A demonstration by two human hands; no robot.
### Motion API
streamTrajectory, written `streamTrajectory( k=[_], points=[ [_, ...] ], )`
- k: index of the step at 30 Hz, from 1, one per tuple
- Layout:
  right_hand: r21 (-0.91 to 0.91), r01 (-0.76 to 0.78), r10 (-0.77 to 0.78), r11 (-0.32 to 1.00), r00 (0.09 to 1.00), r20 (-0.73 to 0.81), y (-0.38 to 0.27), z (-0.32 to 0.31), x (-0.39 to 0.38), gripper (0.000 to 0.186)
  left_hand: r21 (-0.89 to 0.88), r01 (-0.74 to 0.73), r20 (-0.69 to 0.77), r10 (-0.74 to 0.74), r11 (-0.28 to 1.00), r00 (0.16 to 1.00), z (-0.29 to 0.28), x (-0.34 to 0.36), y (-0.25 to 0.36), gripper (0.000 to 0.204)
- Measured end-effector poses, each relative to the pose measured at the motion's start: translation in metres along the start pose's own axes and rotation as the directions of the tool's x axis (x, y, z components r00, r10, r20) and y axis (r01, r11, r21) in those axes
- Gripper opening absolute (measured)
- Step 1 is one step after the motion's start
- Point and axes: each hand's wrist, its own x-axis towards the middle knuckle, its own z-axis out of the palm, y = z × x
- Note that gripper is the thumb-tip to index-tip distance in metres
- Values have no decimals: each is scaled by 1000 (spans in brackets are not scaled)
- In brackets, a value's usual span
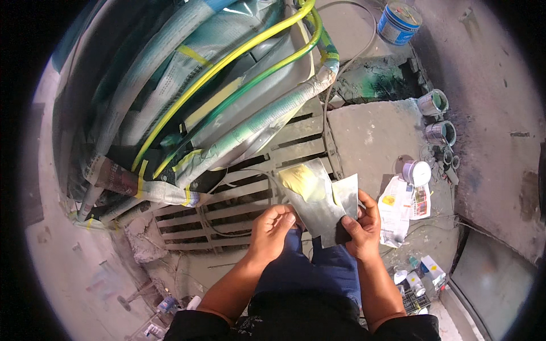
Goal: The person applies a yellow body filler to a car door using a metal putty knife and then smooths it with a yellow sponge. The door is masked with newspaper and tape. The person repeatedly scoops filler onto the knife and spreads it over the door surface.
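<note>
Two thin grey metal plates (326,220), one overlapping the other, are in my right hand (360,233), with the thumb pressed on their lower right part. A lump of pale yellow paste (300,181) is spread on the upper left of the larger plate. Just left of that plate's lower edge, my left hand (273,233) has its fingers curled with the thumb near the index finger; I cannot make out whether anything is between them. My dark blue trousers show below the plates.
Ahead left are taped, paper-masked panels (244,131) with yellow and green strips over a metal grating (290,145). A concrete slab (367,136), paint cans (433,102), a blue-labelled tub (398,25), a small white-topped tub (417,172) on papers and scattered containers line the right, beside a wall.
</note>
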Motion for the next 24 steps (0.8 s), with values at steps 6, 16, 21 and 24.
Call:
streamTrajectory(
  k=[6, 16, 21, 24],
  points=[
    [-58, 49, -44, 997, 996, 82, 6, 30, -17, 56, -154, -85, -32, 81, 984, 996, -1, -26, 5, 14],
    [-62, 212, -215, 975, 976, -40, -3, 101, -60, 50, -387, -355, -125, 333, 851, 935, -46, -94, 71, 19],
    [-84, 257, -239, 963, 954, 182, -36, 120, -106, 53, -425, -526, -195, 493, 736, 848, -64, -124, 111, 29],
    [-304, 233, -151, 924, 950, 273, -36, 133, -129, 45, -559, -503, -103, 546, 660, 831, -62, -142, 127, 34]
  ],
)
